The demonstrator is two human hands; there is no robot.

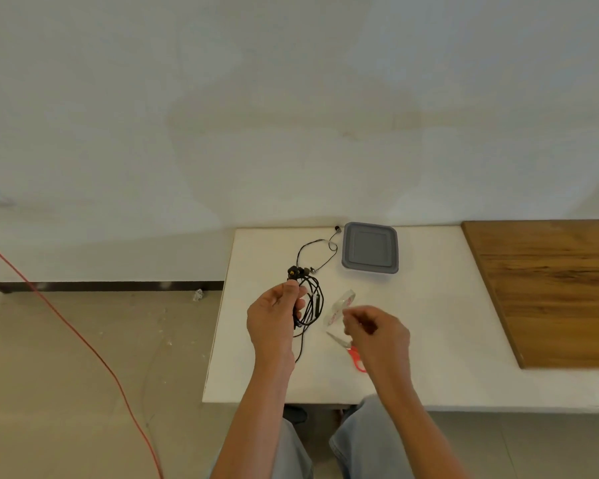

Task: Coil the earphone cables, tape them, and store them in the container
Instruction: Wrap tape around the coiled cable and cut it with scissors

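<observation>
Over the table point(436, 312), the left hand point(274, 318) grips the coiled earphone cable point(314, 299), its loops just beside the fingers. The blurred right hand point(377, 331), fingers curled, meets the tape roll point(341, 304); I cannot tell whether it grasps it.

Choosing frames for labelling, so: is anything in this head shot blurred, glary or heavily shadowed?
Head view: the right hand is motion-blurred, and the clear tape roll beside it is indistinct; the left hand and its coiled black cable are fairly sharp; light is soft, with faint shadows and no glare on the white table.
</observation>
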